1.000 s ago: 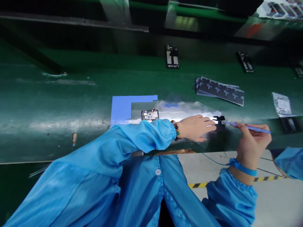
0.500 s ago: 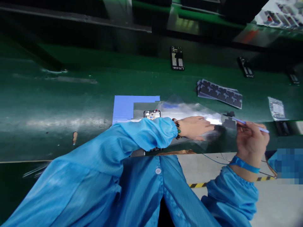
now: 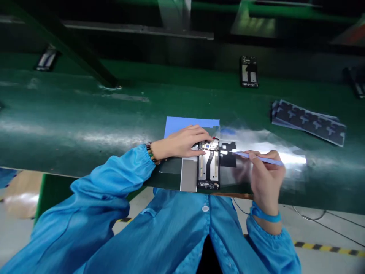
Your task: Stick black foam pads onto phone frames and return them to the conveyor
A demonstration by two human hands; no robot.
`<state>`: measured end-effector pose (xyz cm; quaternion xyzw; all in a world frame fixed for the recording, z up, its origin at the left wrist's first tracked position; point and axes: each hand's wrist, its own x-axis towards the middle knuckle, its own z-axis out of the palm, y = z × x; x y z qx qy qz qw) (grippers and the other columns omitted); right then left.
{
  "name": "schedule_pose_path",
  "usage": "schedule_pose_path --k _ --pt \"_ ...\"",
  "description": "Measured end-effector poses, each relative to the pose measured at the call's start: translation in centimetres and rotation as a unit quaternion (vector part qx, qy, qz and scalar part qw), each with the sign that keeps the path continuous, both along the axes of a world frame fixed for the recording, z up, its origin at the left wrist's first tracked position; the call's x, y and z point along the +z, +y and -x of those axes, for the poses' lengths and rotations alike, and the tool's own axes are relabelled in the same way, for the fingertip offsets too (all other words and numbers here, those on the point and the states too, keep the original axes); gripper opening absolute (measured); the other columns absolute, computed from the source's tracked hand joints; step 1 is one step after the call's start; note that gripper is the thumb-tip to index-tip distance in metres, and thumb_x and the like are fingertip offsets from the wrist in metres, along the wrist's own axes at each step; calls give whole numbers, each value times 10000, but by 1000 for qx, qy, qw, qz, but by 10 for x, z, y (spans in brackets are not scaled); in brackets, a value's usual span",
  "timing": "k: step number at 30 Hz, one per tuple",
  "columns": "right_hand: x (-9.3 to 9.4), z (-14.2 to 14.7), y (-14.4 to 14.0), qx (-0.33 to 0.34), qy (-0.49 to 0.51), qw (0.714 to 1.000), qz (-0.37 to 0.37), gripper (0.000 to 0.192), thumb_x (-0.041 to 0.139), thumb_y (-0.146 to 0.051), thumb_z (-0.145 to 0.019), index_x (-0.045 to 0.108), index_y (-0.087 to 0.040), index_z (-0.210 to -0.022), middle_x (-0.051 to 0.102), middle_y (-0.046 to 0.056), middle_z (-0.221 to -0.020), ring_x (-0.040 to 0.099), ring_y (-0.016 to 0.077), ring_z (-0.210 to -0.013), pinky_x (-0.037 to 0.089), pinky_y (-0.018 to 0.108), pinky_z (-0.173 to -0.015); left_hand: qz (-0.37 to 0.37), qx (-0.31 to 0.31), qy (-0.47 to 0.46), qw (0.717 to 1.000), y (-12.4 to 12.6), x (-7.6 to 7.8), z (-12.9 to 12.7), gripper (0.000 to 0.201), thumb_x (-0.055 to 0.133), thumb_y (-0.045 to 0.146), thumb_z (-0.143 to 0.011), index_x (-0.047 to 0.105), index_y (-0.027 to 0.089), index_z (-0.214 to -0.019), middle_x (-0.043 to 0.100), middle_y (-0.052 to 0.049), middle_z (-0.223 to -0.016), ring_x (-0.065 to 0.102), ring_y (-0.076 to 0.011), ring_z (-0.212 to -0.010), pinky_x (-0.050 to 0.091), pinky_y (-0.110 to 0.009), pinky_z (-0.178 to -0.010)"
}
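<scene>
An opened phone (image 3: 208, 163) lies near the table's front edge, its circuit board and battery bay exposed. My left hand (image 3: 184, 141) rests at its upper left, fingers stretched and thumb apart, the fingertips over the top of the board. My right hand (image 3: 268, 177) is closed round slim purple tweezers (image 3: 258, 156) that point left. At their tips, just right of the phone, is a thin black cut-out sticker (image 3: 228, 160). Whether the sticker touches the phone I cannot tell.
Clear plastic film (image 3: 265, 142) lies on the right under the tweezers. A blue sheet (image 3: 182, 123) lies behind my left hand, and a grey panel (image 3: 188, 175) left of the phone. Sheets of black stickers (image 3: 310, 121) lie farther right. Another opened phone (image 3: 249, 72) lies at the back.
My left hand has drawn back left from the film to the phone. My right hand has carried the sticker left on the tweezers to beside the phone. The view has shifted left.
</scene>
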<state>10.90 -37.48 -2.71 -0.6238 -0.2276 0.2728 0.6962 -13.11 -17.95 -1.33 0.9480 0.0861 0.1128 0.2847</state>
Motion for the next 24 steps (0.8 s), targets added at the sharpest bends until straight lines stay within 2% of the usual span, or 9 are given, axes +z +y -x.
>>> schedule_pose_path --k 3,8,15,24 --pt "-5 23 11 0 -17 1000 -9 386 917 -263 -773 537 -251 -838 774 -31 -812 800 205 -871 629 468 -997 21 13 -36 999 -7 -12 -4 353 684 295 -1045 671 184 -1380 740 -128 -1383 668 -266 -1316 490 -451 -1159" --pt "-1 41 15 -11 -62 998 0 342 879 -233 -825 538 -252 -843 768 -42 -815 788 188 -862 544 551 -1167 15 51 -47 997 -12 -19 -6 332 655 309 -1054 679 198 -1366 758 -104 -1359 670 -264 -1278 487 -432 -1119" --pt "0 49 18 10 -69 997 13 323 873 -211 -830 555 -249 -869 781 -12 -836 792 204 -890 576 533 -1125 -27 67 -51 996 -15 -25 -4 559 666 330 -1055 539 155 -1570 733 -147 -1402 652 -297 -1279 487 -448 -1054" --pt "-5 47 19 11 -80 996 32 333 880 -239 -826 549 -256 -863 728 -58 -801 788 190 -903 494 571 -1242 -31 61 -35 997 -15 -23 -4 582 653 331 -1052 537 163 -1597 725 -157 -1419 642 -313 -1296 490 -464 -1053"
